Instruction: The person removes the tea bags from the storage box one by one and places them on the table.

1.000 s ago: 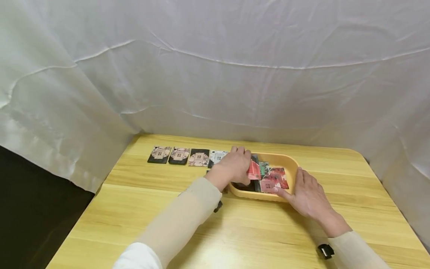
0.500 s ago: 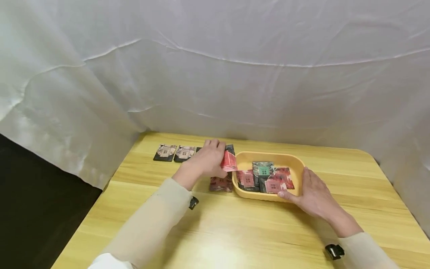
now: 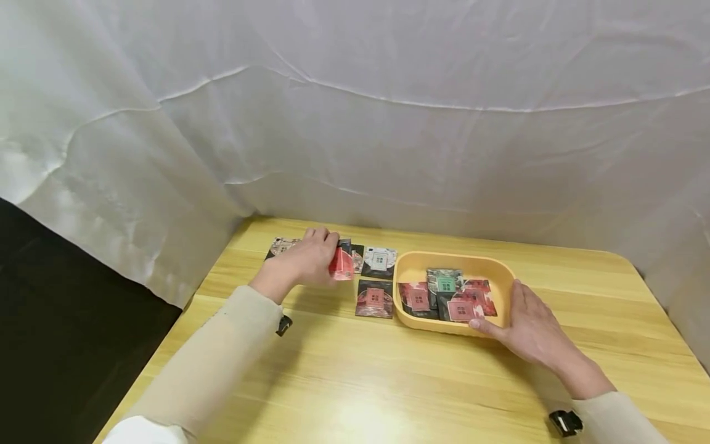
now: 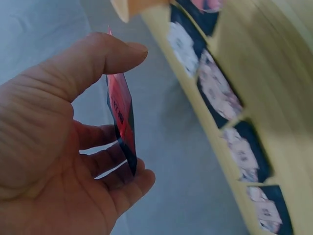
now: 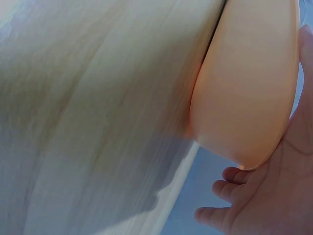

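Observation:
My left hand (image 3: 306,259) holds a flat red-and-black sachet (image 3: 341,264) by its edges, over the row of packets at the table's back left. In the left wrist view, the thumb is on one edge of the sachet (image 4: 122,110) and fingertips reach the opposite edge. My right hand (image 3: 534,325) rests against the right end of a yellow tray (image 3: 413,321), its thumb across the front rim and its fingers fairly straight along the outside. Inside the tray lie a green-labelled sachet (image 3: 445,282) and several red-and-black ones, such as a pink-labelled sachet (image 3: 460,310).
Left of the tray lie a white-and-black sachet (image 3: 379,261) and, in front of it, a dark red sachet (image 3: 375,298). More pale sachets (image 4: 244,152) continue the row leftward, partly behind my left hand. A grey-white curtain (image 3: 388,166) hangs behind the wooden table (image 3: 355,382).
My left hand has lifted the red-and-black sachet out of the tray and carried it left over the row. The right hand has stayed at the tray's right end. The head view has shifted slightly.

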{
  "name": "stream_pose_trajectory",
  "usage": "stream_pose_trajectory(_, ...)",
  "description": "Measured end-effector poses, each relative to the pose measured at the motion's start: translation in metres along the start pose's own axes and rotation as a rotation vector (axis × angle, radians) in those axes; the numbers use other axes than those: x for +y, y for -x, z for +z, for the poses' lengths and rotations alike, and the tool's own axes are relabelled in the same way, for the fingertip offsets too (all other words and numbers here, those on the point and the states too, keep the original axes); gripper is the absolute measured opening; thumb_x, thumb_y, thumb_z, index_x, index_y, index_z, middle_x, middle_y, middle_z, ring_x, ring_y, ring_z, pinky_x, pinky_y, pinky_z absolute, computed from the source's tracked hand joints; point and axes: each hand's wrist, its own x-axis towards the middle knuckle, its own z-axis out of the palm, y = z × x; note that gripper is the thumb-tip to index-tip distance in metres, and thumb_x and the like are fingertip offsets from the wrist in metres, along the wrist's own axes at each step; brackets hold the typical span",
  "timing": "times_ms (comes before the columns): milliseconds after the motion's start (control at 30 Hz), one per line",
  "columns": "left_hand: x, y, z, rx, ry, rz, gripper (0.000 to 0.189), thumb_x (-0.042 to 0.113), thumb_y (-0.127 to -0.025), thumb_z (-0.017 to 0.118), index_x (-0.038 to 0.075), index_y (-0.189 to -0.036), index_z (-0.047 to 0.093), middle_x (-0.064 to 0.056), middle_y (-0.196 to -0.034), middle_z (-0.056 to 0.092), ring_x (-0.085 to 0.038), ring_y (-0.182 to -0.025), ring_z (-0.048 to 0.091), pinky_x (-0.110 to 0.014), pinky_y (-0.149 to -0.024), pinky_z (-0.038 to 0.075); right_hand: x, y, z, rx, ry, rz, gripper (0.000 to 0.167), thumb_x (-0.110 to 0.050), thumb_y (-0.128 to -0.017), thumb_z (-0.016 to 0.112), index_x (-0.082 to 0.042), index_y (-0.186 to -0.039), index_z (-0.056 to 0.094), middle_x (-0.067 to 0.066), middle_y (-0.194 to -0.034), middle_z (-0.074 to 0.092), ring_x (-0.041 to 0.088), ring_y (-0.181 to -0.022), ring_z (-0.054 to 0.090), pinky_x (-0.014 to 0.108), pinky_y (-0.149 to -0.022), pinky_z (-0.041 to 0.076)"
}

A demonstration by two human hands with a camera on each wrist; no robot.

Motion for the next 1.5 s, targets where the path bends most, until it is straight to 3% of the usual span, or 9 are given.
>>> stream_pose_trajectory(133, -0.008, 0.000, 0.010, -0.055, 0.007, -0.023, 0.107, 0.030, -0.077, 0.090, -0.002, -0.161, 0.031, -0.023, -0.154, 0.042, -0.037, -0.139, 0.041, -0.052, -0.121, 0.043, 0.002, 0.001, 0.001, 0.006, 0.003, 0.004, 0.132, -0.075, -0.093, 0.060, 0.023, -0.157, -0.003, 0.053, -0.158, 0.013, 0.071, -0.143, 0.021, 0.081, -0.115, 0.023)
stream_pose_trajectory(367, -0.012, -0.003, 0.037, -0.159, 0.057, -0.031, 0.113, 0.029, -0.081, 0.090, 0.002, -0.166, 0.023, -0.027, -0.170, 0.023, -0.044, -0.158, 0.024, -0.058, -0.127, 0.029, 0.002, 0.002, 0.003, 0.003, 0.002, 0.012, 0.131, -0.075, -0.094, 0.059, 0.023, -0.156, -0.002, 0.054, -0.158, 0.011, 0.072, -0.143, 0.020, 0.081, -0.116, 0.022)
stream_pose_trajectory(567, -0.013, -0.007, 0.049, -0.178, 0.047, 0.001, 0.112, 0.030, -0.079, 0.092, 0.004, -0.166, 0.027, -0.023, -0.162, 0.035, -0.039, -0.152, 0.036, -0.054, -0.125, 0.036, 0.002, 0.001, 0.003, 0.007, -0.002, 0.012, 0.132, -0.075, -0.093, 0.059, 0.022, -0.157, -0.003, 0.052, -0.159, 0.012, 0.071, -0.143, 0.020, 0.082, -0.115, 0.021)
stream_pose_trajectory(1000, -0.007, -0.016, 0.059, -0.190, -0.040, 0.078, 0.108, 0.031, -0.076, 0.094, 0.004, -0.162, 0.035, -0.018, -0.148, 0.046, -0.032, -0.134, 0.047, -0.048, -0.116, 0.047, 0.000, 0.002, 0.003, 0.017, -0.001, 0.029, 0.134, -0.078, -0.091, 0.060, 0.019, -0.159, -0.003, 0.051, -0.158, 0.018, 0.070, -0.143, 0.023, 0.087, -0.111, 0.019)
stream_pose_trajectory(1233, -0.008, -0.017, 0.060, -0.215, -0.047, 0.045, 0.109, 0.033, -0.077, 0.092, 0.007, -0.165, 0.032, -0.016, -0.151, 0.046, -0.031, -0.136, 0.046, -0.048, -0.117, 0.046, -0.002, 0.003, 0.004, 0.030, -0.001, 0.022, 0.134, -0.077, -0.091, 0.062, 0.020, -0.159, -0.002, 0.052, -0.157, 0.019, 0.070, -0.142, 0.024, 0.087, -0.111, 0.019)
stream_pose_trajectory(1500, -0.009, -0.019, 0.060, -0.221, -0.048, 0.053, 0.109, 0.034, -0.078, 0.093, 0.007, -0.165, 0.032, -0.016, -0.156, 0.044, -0.033, -0.143, 0.043, -0.049, -0.121, 0.042, -0.002, 0.004, 0.005, 0.036, 0.000, 0.026, 0.134, -0.077, -0.091, 0.062, 0.020, -0.158, -0.002, 0.052, -0.156, 0.021, 0.069, -0.141, 0.026, 0.087, -0.111, 0.019)
